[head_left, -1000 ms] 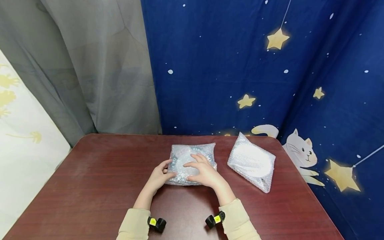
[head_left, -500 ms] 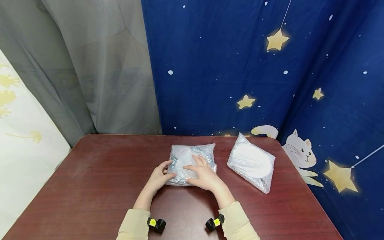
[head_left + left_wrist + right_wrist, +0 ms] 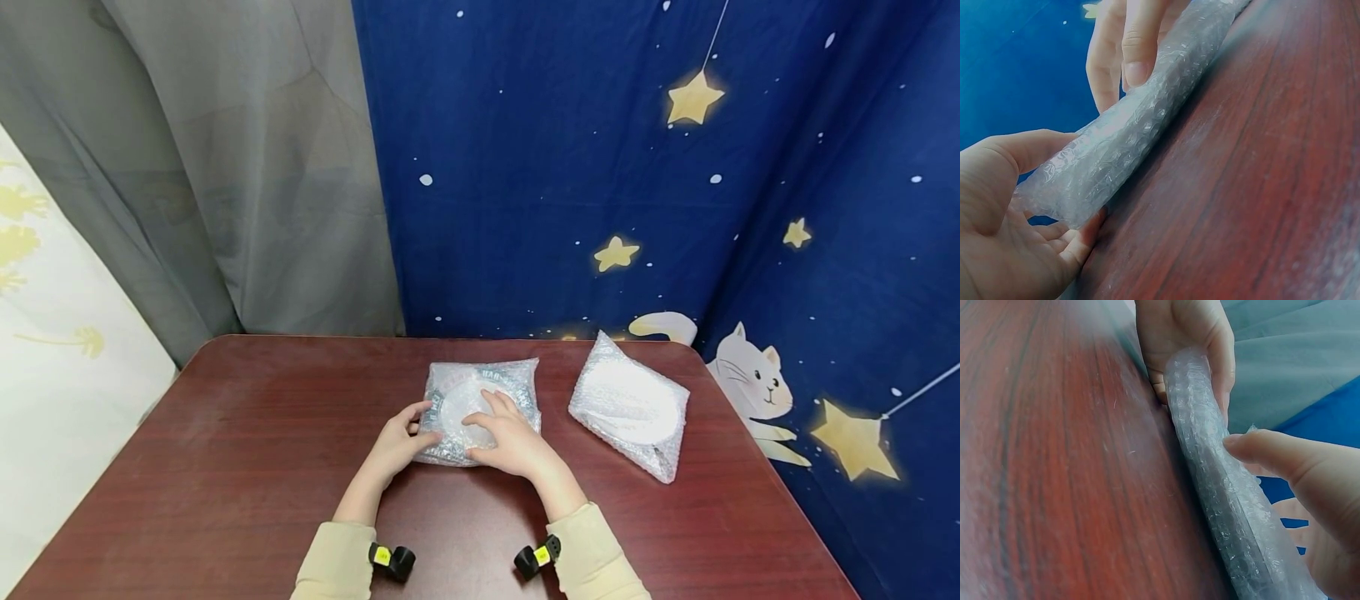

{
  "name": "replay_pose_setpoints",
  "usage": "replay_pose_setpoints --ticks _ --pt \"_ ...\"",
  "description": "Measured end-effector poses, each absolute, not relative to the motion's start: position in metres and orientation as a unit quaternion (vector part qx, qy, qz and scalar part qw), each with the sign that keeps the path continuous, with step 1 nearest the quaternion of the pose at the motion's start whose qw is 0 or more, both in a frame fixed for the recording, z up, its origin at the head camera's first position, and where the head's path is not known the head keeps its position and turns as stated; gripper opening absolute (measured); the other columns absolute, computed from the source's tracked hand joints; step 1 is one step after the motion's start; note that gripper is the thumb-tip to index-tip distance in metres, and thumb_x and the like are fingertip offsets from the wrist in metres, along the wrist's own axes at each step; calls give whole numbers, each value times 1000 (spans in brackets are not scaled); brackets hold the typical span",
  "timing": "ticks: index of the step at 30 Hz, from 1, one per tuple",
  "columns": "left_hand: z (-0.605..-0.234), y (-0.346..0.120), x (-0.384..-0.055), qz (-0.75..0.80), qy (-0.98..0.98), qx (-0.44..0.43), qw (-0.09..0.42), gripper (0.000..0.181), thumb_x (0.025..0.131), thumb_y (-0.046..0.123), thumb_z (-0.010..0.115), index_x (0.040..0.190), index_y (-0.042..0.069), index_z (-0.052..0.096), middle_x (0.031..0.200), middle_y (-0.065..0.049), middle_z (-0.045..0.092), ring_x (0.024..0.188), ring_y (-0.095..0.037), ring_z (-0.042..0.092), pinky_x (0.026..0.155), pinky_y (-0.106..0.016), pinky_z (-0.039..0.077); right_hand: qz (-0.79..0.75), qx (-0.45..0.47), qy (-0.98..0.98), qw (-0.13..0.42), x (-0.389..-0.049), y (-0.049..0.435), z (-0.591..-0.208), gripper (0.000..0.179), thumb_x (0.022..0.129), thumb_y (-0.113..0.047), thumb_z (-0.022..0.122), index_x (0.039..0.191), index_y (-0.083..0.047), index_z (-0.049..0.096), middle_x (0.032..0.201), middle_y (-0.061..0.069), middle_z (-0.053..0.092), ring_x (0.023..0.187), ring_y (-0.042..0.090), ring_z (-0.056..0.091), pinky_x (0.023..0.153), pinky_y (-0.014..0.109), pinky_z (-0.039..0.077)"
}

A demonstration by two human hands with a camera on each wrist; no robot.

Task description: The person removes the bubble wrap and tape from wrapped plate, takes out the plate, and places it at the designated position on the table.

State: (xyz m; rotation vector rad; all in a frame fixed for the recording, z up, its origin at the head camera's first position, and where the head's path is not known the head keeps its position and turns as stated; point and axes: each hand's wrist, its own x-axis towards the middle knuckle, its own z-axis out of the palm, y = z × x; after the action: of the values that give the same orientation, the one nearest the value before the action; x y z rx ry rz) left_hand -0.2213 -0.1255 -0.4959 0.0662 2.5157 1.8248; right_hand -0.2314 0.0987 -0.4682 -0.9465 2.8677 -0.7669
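A flat package in bubble wrap (image 3: 452, 383) with dark printed lettering and a pale round area lies on the table in front of me. My left hand (image 3: 395, 439) grips its left edge, thumb on top and fingers beneath, as the left wrist view shows on the wrapped edge (image 3: 1116, 140). On the package's upper face rest the spread fingers of my right hand (image 3: 517, 439). In the right wrist view its thumb (image 3: 1266, 450) touches the top of the bubble wrap (image 3: 1216, 469). What is inside the wrap cannot be made out clearly.
A second bubble-wrapped package (image 3: 626, 404), showing a white round shape, lies at an angle to the right on the dark red wooden table (image 3: 262, 467). Behind the table's far edge hang a grey curtain (image 3: 300, 208) and a blue starry curtain (image 3: 525, 208).
My right hand has shifted slightly toward me on the package, its fingers a little differently spread. The left hand and both packages stay about where they were.
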Motion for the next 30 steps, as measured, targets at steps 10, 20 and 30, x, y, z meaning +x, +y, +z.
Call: replay_pose_setpoints --ticks 10,20,30 --pt "-494 -126 -220 584 811 16 24 60 80 11 76 134 2 53 115 -13 53 91 -22 43 69 -29 40 -265 -303 915 12 -232 100 -469 38 82 -37 74 115 -20 65 147 17 35 138 36 23 105 53 29" --pt "-496 -127 -220 578 815 29 17 58 81 17 74 133 3 54 103 -11 50 85 -21 42 65 -28 39 -272 -302 913 8 -233 101 -470 33 82 -36 74 110 -22 63 143 14 39 133 30 31 99 49 38" --pt "-495 -126 -221 582 812 4 35 57 82 12 74 134 6 54 103 -10 50 87 -20 42 68 -30 39 -274 -300 914 1 -233 101 -469 31 82 -34 75 107 -21 60 134 10 42 125 27 38 96 46 41"
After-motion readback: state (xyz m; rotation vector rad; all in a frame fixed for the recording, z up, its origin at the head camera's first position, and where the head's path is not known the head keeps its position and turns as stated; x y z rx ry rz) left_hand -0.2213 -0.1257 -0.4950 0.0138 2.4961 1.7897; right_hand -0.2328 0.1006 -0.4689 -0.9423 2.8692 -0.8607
